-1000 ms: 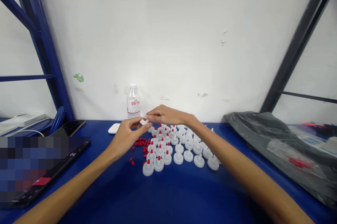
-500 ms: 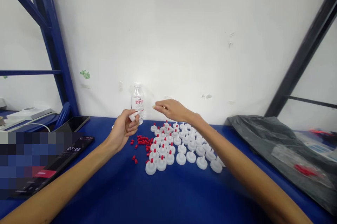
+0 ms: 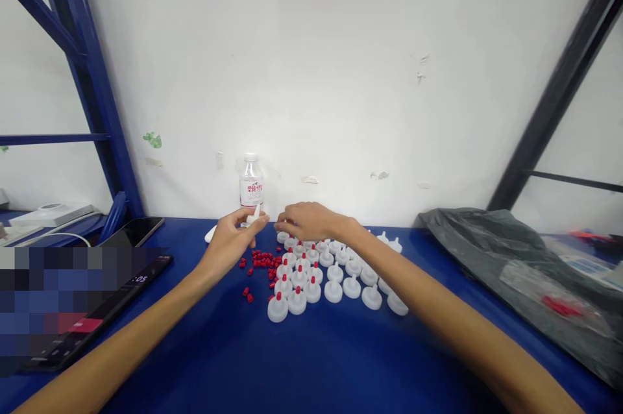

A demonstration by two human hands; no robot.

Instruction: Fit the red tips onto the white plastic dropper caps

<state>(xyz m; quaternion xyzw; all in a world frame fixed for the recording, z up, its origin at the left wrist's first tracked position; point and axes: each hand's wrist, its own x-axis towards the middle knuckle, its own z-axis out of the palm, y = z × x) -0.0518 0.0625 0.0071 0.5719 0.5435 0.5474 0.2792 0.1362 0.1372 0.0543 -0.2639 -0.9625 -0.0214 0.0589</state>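
My left hand [image 3: 230, 237] is closed on a white nozzle cap [image 3: 256, 213], its spout pointing up. The fingers of my right hand [image 3: 311, 222] are curled downward over the back of the group of caps, and what is in them is hidden. Below my hands, white nozzle caps with red tips [image 3: 278, 309] stand upright on the blue table [image 3: 233, 362]. To their right stand several white nozzle caps without red tips [image 3: 333, 292], partly covered by my right forearm. Loose small red tips [image 3: 263, 261] lie in a pile just left of the caps.
A clear water bottle [image 3: 252, 190] stands against the wall behind my left hand. At left lie a large phone [image 3: 117, 310], a second dark phone [image 3: 134, 232] and a white box [image 3: 51, 214] with a cable. A grey plastic bag [image 3: 487, 271] covers the right side.
The nozzle cap in my left hand has turned from tilted to upright. My right hand has come down from in front of the wall to the back of the caps.
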